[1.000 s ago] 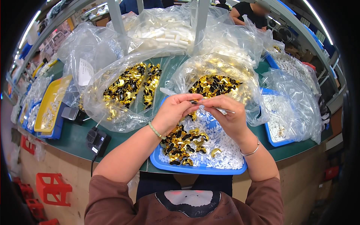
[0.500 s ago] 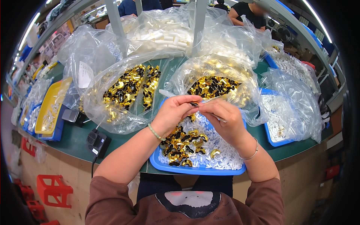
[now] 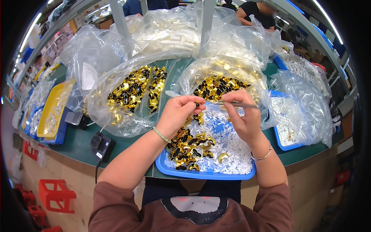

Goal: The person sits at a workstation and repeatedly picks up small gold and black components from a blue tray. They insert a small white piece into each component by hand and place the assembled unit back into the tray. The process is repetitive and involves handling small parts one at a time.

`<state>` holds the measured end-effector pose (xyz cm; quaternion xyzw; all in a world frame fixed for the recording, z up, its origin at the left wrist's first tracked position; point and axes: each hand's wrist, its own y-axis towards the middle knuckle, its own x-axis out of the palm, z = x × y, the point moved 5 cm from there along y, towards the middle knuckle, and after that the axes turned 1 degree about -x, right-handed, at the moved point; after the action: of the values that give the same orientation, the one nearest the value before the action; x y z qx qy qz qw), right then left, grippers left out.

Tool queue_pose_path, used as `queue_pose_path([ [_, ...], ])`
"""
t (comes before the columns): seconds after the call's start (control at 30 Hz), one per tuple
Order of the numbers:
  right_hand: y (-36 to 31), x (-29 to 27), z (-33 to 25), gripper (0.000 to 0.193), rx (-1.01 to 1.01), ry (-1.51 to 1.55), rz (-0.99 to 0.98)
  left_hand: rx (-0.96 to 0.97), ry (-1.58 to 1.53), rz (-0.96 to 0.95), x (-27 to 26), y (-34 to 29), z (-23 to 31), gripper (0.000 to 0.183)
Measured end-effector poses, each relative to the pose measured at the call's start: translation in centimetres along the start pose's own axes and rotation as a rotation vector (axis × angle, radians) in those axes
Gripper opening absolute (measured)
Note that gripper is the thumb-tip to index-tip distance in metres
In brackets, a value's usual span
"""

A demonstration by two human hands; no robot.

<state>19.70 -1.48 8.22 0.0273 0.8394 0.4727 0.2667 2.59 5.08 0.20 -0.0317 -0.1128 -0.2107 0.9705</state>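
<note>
My left hand [image 3: 177,116] pinches a small black-and-gold piece [image 3: 198,104] between thumb and fingertips, above the far rim of a blue tray [image 3: 205,176]. My right hand [image 3: 245,119] grips slim metal tweezers [image 3: 247,105], whose tips point left toward that piece; whether they touch it or carry anything is too small to tell. In the tray, a heap of gold-and-black pieces [image 3: 188,149] lies on the left. Many small white plastic pieces [image 3: 234,158] fill the right side, with one loose gold piece [image 3: 223,157] lying among them.
Beyond the tray lie clear bags of gold-and-black parts [image 3: 129,92] and a bag of white cylinders [image 3: 174,40]. Another blue tray [image 3: 288,147] stands right. To the left are a black device [image 3: 102,146] with a cord and a yellow tray [image 3: 50,135]. A co-worker [image 3: 257,15] sits far right.
My right hand has drawn away to the right and risen a little, so the tweezers now show. My left hand stays nearly in place with the small piece.
</note>
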Motion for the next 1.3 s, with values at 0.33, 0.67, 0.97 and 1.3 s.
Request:
queue_pose_path([
  [0.33, -1.4, 0.7, 3.2, 0.008, 0.317, -0.134, -0.499, 0.39, -0.813, 0.343, -8.4, 0.8, 5.0, 0.028],
  [0.67, -2.7, 2.7, 3.3, 0.014, 0.213, -0.082, -0.621, 0.198, -0.513, -0.015, -4.9, 1.0, 3.2, 0.027],
  [0.97, -3.0, 2.4, 4.4, 0.021, 0.316, -0.153, -0.668, 0.526, 1.197, -0.362, 1.3, -1.7, 1.3, 0.026],
  [1.3, -3.5, 3.2, 4.9, 0.018, 0.351, -0.049, -0.733, 0.379, 1.047, -0.377, 1.4, -1.2, 1.0, 0.025],
])
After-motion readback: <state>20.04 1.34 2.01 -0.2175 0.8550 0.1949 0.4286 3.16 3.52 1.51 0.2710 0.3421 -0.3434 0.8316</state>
